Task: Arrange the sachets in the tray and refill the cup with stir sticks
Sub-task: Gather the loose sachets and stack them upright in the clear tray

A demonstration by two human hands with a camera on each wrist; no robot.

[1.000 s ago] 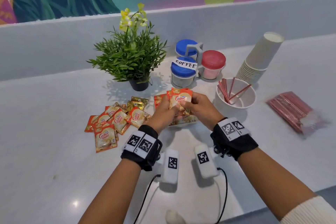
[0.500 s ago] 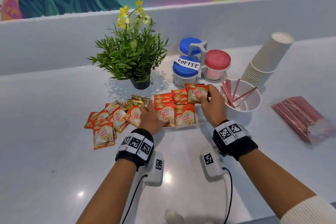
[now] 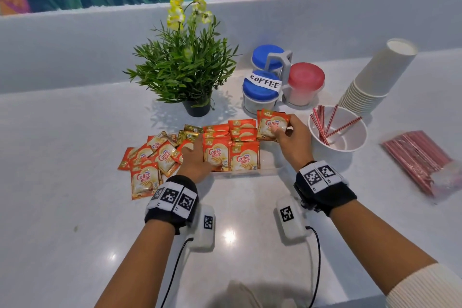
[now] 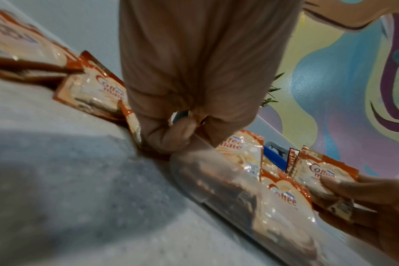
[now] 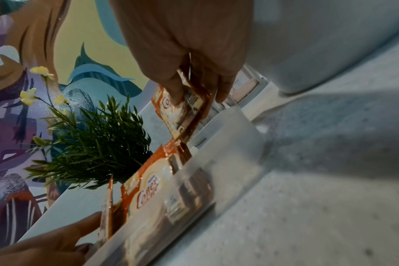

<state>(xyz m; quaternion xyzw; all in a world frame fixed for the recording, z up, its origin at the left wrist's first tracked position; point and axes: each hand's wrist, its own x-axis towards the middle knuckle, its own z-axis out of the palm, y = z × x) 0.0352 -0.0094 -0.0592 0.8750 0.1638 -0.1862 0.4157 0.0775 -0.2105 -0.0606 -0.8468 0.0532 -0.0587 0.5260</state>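
Head view, left to right. A loose pile of sachets [image 3: 150,157] lies on the white tabletop [image 3: 62,182], in front of the potted plant [image 3: 185,70]. My left hand [image 3: 197,157] sits between this pile and the clear tray [image 3: 270,170]. Its fingers [image 4: 171,136] are curled at the tray's left end and touch the front-left tray sachet [image 3: 216,155], but I cannot tell whether they grip it or only press against it.

In the tray, sachets stand in two rows, overlapping front to back. The right part of the tray is bare.

Above the tray's far right corner, my right hand [image 3: 292,142] pinches a small bunch of held sachets [image 3: 272,126], thumb on the printed face and fingers [image 5: 223,90] behind. The bunch is upright and, in the right wrist view, hangs clear of the sachets below it.

Behind the tray stand three lidded jars [image 3: 262,87], one labelled COFFEE. Just right of my right hand is the white cup [image 3: 350,145] with a few red stir sticks [image 3: 325,122] leaning inside. Farther right are a tilted stack of paper cups [image 3: 375,75] and a packet of stir sticks [image 3: 420,157] lying flat on the tabletop.
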